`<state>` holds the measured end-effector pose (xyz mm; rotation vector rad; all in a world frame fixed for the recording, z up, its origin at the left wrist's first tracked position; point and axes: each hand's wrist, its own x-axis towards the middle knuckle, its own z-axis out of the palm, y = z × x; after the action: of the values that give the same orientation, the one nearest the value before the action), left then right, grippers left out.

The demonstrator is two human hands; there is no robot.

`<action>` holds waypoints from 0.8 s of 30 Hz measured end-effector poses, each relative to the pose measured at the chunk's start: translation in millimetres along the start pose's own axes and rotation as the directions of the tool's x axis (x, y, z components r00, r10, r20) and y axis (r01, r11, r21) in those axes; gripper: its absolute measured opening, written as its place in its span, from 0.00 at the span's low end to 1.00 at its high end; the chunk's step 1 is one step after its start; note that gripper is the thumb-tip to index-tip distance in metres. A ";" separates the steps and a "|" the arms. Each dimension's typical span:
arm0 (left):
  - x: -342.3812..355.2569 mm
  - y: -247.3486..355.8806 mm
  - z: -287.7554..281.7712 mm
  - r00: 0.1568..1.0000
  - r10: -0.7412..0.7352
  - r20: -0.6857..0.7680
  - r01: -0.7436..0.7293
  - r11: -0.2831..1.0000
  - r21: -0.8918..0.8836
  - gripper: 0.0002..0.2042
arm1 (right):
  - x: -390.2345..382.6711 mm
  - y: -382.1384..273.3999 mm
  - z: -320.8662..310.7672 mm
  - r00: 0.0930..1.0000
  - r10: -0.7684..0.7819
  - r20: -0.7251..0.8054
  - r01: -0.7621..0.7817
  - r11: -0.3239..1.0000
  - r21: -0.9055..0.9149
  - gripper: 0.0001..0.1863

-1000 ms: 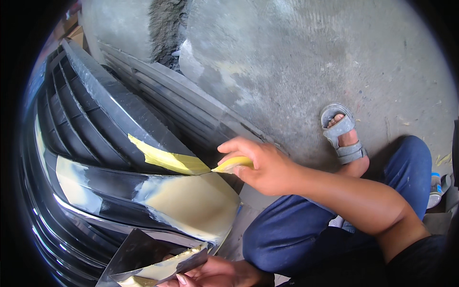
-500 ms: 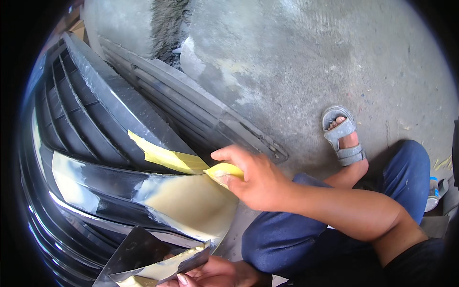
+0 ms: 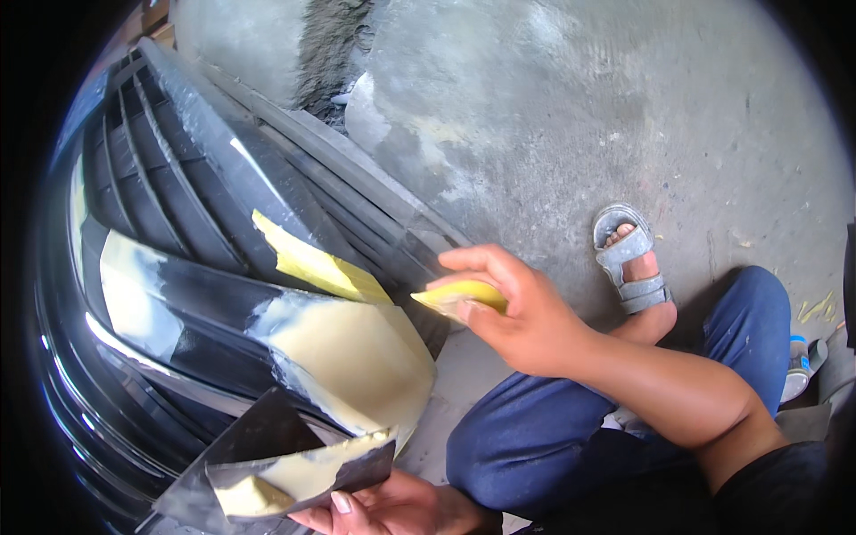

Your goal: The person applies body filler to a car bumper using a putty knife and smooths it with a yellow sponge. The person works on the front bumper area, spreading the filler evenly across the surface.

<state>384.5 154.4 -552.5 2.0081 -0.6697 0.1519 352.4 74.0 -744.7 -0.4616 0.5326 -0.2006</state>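
Your right hand [image 3: 526, 316] pinches a thin yellow spreader [image 3: 462, 294]; at seven o'clock, your left hand [image 3: 392, 506] grips a flat dark board [image 3: 294, 473] smeared with creamy putty.

— What sort of place is this?
— A car body repair workshop: a black bumper with a grille [image 3: 178, 223] lies on the left, patched with pale filler [image 3: 352, 357].
— And the ground?
— Rough, stained concrete floor [image 3: 571, 116], far and right.
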 end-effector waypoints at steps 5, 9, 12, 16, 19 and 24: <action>-6.9 1.6 9.3 0.998 -0.007 -0.065 0.013 0.995 0.099 0.29 | -20.4 -20.4 -6.6 0.816 -0.523 0.248 0.578 0.751 -0.319 0.22; -5.9 5.2 20.7 0.995 -0.049 -0.085 0.053 0.997 0.052 0.30 | -30.9 -30.8 6.9 0.642 -0.688 0.340 0.767 0.570 -0.295 0.14; -8.8 7.6 20.3 0.991 -0.058 -0.122 0.069 0.993 0.096 0.29 | -36.2 -45.7 13.4 0.549 -0.731 0.405 0.831 0.425 -0.359 0.12; -10.1 6.8 20.0 0.989 -0.015 -0.149 0.035 0.990 0.135 0.28 | -45.7 -33.1 17.4 0.508 -0.729 0.458 0.852 0.349 -0.390 0.13; -6.9 2.1 11.4 0.980 0.111 -0.166 -0.074 0.974 0.214 0.27 | -33.6 -10.3 9.7 0.664 -0.656 0.359 0.748 0.595 -0.295 0.13; -2.3 -5.4 16.0 0.968 0.223 -0.114 -0.198 0.961 0.191 0.23 | -4.1 13.9 -0.8 0.983 -0.161 0.086 0.171 0.977 -0.131 0.20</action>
<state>382.7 143.8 -565.8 2.0708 -0.8065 0.4859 349.4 87.2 -750.0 -0.6470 0.4364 -0.3067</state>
